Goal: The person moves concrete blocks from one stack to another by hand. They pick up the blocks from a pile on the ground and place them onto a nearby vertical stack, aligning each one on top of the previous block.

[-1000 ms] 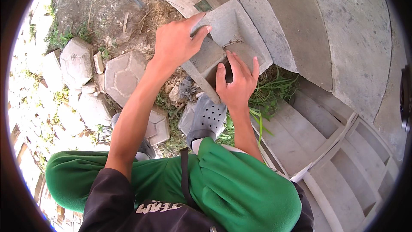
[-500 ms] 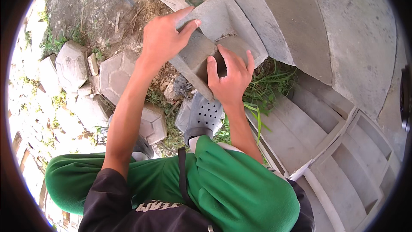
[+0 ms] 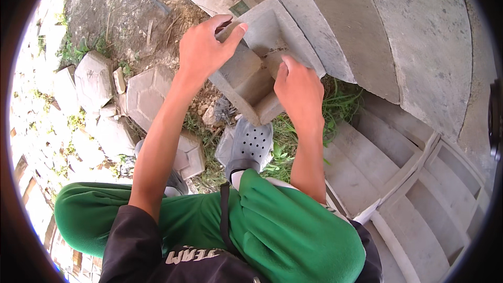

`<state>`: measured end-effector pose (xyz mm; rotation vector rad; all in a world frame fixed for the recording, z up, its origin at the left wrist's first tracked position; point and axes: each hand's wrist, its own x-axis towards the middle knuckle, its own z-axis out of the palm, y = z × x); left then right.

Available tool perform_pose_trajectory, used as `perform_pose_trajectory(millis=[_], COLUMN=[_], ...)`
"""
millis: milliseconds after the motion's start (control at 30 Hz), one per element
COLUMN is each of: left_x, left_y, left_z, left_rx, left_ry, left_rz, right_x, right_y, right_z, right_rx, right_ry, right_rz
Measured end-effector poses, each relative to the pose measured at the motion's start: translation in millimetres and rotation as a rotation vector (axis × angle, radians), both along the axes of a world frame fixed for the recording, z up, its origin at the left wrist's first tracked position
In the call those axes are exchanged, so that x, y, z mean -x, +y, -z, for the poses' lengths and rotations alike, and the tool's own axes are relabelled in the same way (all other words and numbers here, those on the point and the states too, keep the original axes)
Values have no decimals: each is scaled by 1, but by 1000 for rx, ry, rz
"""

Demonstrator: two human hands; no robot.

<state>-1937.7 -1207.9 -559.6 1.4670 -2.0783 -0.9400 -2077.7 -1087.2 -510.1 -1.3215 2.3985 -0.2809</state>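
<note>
A grey hollow concrete block (image 3: pixel 246 68) with sloped inner faces and a partition across it tilts in front of me, above my shoe. My left hand (image 3: pixel 207 47) grips its upper-left wall, the thumb on the inner side and the fingers curled over the edge. My right hand (image 3: pixel 301 89) is over the block's right side, fingers bent down toward the inner partition. Those fingertips are partly hidden, so whatever they pinch cannot be made out. A rough, crumbly line runs along the partition near them.
Large concrete slabs (image 3: pixel 429 36) stand along the upper right. Several stacked hollow blocks (image 3: pixel 361 152) lie at the lower right beside grass (image 3: pixel 340 99). Hexagonal pavers (image 3: pixel 149 91) and bare soil (image 3: pixel 126 10) are at the left. My grey clog (image 3: pixel 251 139) is just below the block.
My right hand has moved right, and its spread fingers have curled in. The block has shifted slightly down in view, with my left hand still on its wall.
</note>
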Motion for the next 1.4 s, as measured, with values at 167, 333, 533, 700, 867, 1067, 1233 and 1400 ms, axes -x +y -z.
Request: perform_pose_trajectory(millis=[167,333,533,700,867,1067,1233,1400], left_x=[3,1,0,1,0,-1,-1,-1], left_y=[0,0,-1,-2,-3,-3,-3,-4], left_z=[6,8,2,-2,3,2,2,1], left_rx=[79,96,-43,-80,-77,-88,-70,-85], left_ry=[43,49,-16,-14,12,15,1,22], left_rz=[-20,-28,-5,-5,-15,-8,-8,-1], right_x=[14,17,16,13,10,16,14,8], right_y=[-17,-20,-25,-25,-25,-25,-24,-31], right_z=[17,21,18,22,17,18,20,5], right_rx=[-177,-233,-245,-169,-128,-233,-297,-297], right_ry=[199,87,31,76,-72,-167,21,-7], right_rz=[-126,-169,-168,-87,-94,-191,-188,-97])
